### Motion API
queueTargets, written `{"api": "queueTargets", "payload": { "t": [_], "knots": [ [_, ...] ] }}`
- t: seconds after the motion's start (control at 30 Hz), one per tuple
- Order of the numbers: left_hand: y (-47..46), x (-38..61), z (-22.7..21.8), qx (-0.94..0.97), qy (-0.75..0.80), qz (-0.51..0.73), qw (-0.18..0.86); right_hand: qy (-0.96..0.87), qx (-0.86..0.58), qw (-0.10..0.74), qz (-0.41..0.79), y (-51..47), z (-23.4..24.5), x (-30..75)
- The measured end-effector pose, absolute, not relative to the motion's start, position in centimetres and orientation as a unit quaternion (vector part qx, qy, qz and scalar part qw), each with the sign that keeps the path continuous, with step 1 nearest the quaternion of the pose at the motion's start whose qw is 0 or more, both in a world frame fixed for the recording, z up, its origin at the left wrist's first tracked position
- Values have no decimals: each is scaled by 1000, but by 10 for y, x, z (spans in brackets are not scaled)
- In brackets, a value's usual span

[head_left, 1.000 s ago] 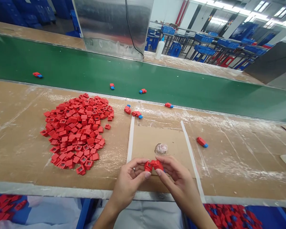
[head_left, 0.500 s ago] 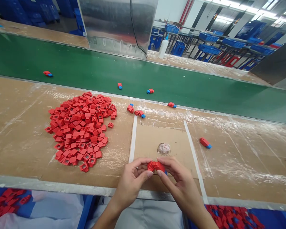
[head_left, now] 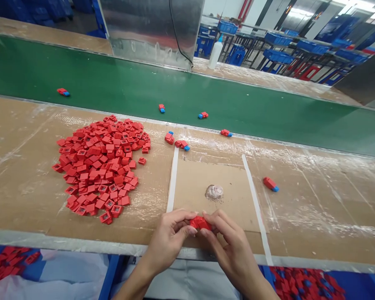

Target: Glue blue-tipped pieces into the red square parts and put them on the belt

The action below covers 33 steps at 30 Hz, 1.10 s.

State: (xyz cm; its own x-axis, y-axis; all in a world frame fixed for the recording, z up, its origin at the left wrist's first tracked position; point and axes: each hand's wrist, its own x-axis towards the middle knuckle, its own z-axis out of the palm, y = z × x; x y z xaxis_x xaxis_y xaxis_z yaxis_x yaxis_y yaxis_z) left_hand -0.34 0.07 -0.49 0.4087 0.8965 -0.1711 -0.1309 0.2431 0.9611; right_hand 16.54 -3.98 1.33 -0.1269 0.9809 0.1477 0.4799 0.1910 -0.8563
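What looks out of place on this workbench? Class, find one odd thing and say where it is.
A red-and-blue plastic part lies alone on the cardboard right of the white tape strip, apart from the similar parts nearer the green conveyor belt. A pale swirled blob also sits oddly mid-cardboard; what it is, I cannot tell.

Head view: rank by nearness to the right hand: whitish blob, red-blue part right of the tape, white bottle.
Right hand:
1. Whitish blob, on the cardboard, just ahead.
2. Red-blue part, right of the tape.
3. White bottle, beyond the green belt.
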Motion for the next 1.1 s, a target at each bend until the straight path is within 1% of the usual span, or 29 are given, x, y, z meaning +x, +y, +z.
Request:
{"api": "queueTargets", "payload": {
  "t": [0.2, 0.33, 0.5, 0.67, 0.9, 1.1],
  "knots": [
    [0, -5, -6, 485, 385, 374, 691, -690, -542, 362, 316, -39, 16, 164],
    [-1, -5, -9, 507, 391, 375, 670, -693, -550, 356, 299, -41, 12, 165],
    [-2, 0, -8, 522, 393, 340, 677, -677, -557, 408, 254, -49, -2, 171],
    [-1, 1, -1, 562, 418, 295, 650, -658, -554, 465, 212, -54, -8, 178],
    [3, -5, 3, 594, 380, 250, 664, -695, -508, 442, 253, -51, 1, 178],
    [5, -9, 6, 609, 359, 242, 665, -720, -498, 419, 243, -50, 9, 171]
  ]
}}
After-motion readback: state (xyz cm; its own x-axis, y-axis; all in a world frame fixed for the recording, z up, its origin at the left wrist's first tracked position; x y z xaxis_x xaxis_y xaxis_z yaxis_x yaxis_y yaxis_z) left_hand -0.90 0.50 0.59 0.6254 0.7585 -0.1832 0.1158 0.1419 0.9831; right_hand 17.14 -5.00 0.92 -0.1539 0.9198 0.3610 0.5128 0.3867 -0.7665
